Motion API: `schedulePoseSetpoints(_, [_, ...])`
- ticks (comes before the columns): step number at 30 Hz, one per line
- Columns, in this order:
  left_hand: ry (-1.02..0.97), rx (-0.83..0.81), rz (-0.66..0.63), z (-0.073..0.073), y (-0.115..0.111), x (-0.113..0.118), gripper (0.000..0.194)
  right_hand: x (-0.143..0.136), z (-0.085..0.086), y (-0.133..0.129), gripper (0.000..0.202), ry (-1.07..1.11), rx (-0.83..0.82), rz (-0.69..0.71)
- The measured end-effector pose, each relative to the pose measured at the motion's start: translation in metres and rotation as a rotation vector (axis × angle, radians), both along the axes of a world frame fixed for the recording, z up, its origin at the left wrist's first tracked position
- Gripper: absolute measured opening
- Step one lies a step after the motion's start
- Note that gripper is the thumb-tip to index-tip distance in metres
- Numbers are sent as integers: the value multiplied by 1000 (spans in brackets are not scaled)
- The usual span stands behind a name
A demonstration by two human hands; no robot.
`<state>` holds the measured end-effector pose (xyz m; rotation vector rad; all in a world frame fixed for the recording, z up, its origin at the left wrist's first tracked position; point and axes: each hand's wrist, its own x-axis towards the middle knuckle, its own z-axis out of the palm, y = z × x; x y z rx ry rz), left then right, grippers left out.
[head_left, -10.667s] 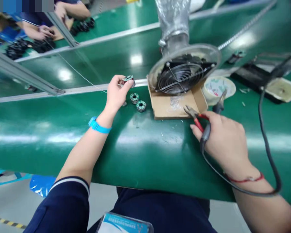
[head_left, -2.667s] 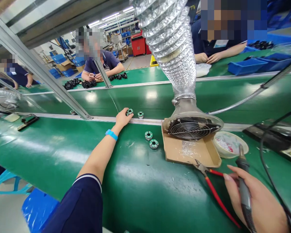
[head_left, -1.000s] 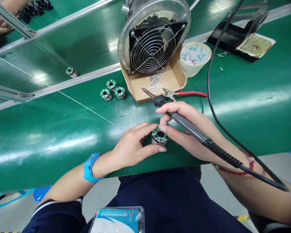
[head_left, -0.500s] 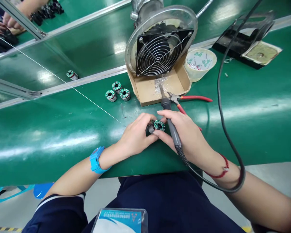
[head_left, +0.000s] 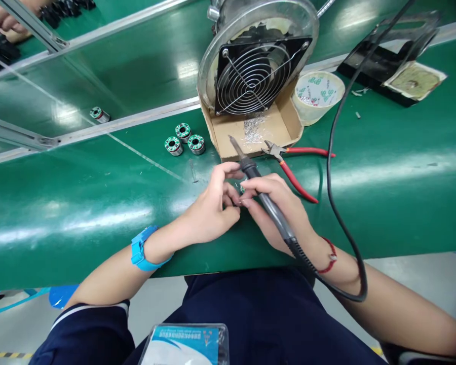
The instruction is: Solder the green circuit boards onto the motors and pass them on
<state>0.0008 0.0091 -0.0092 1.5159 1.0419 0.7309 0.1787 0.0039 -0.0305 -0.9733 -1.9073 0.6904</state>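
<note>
My right hand [head_left: 281, 208] is closed around a soldering iron [head_left: 275, 215], whose tip points up and to the left over the cardboard box edge. Between my hands a small motor stator with a green circuit board [head_left: 243, 188] is mostly hidden by fingers. My left hand [head_left: 213, 205] curls its fingers about the stator's left side, thumb apart below. Fingertips of my right hand also touch the stator. Three similar stators [head_left: 183, 133] stand together beyond my left hand. Red-handled cutters [head_left: 292, 172] lie opened on the green table beyond my right hand.
A fan with a wire guard [head_left: 253, 88] stands behind a cardboard box [head_left: 228, 144] holding wire clippings. To its right are a tape roll [head_left: 319, 96] and a soldering iron stand [head_left: 391, 71]. The iron's cable [head_left: 330, 177] loops over my right forearm. A co-worker's hand [head_left: 7, 20] shows upper left.
The soldering iron has swung so its tip points further left. My fingers have shifted around the stator, which is now more covered, and my left thumb has moved away from it.
</note>
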Motion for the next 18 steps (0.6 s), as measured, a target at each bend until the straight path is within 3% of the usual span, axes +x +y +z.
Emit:
schedulePoseSetpoints(3, [314, 360, -45, 4, 4, -6, 9, 8, 1, 0, 38, 56, -35, -187])
schedulePoseSetpoints(4, [370, 413, -44, 4, 6, -8, 9, 13, 2, 1, 40, 66, -53, -230])
schedulePoseSetpoints(9, [408, 288, 12, -8, 5, -10, 9, 39, 3, -4, 42, 84, -124, -261])
schedulePoseSetpoints(12, [415, 253, 13, -12, 3, -9, 9, 51, 0, -10, 31, 200, -113, -304])
schedulePoseSetpoints(18, [425, 256, 33, -12, 4, -8, 11, 63, -1, -15, 14, 395, -276, -360])
